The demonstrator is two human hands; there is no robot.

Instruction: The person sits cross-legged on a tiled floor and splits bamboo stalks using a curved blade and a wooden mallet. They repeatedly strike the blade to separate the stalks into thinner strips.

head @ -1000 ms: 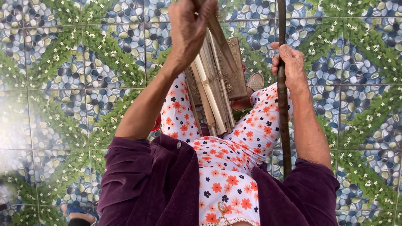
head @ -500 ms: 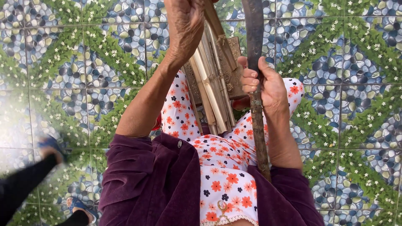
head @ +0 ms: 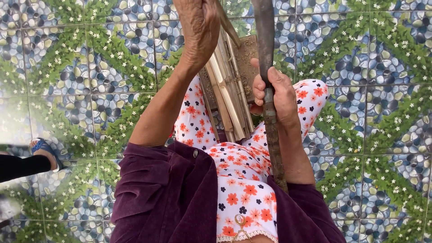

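My left hand (head: 199,28) is raised at the top of the view, closed around the upper ends of a bundle of pale bamboo strips (head: 227,92) that stands between my knees. My right hand (head: 275,92) grips the long wooden handle of a dark-bladed knife (head: 264,31). The blade points up beside the strips and the handle runs back along my right forearm. A worn wooden block (head: 246,63) lies under the strips. I wear flower-printed trousers (head: 243,180) and purple sleeves.
The floor (head: 90,67) is tiled with a pebble and green leaf pattern. At the left edge another person's foot in a blue sandal (head: 45,150) and a dark-clad leg (head: 20,166) reach into view.
My right hand with the knife has moved left, close to the strips, blade now upright. Another person's leg and sandalled foot have come in at the left.
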